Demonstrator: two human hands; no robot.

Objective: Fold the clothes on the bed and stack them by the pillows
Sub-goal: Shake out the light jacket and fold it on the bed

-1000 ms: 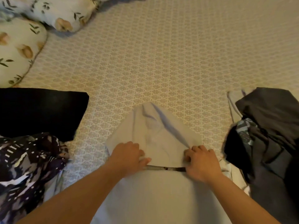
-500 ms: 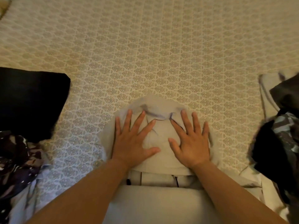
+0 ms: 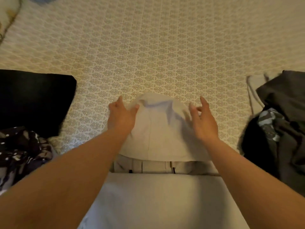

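Left hand (image 3: 121,115) sits at the left edge of the beige garment (image 3: 160,129), fingers loosely apart, thumb touching the cloth near its rounded far end — whether it pinches the fabric, I cannot tell. Right hand (image 3: 203,120) is at the right edge, fingers spread and blurred, gripping nothing that shows. The garment lies flat on the patterned bedspread (image 3: 165,47), centre and near the camera, folded over itself with a band across. Left of it lies a folded black garment (image 3: 33,100) above a dark printed cloth (image 3: 21,152); right — a dark clothes heap (image 3: 283,126). A pillow (image 3: 6,15) peeks in top left.
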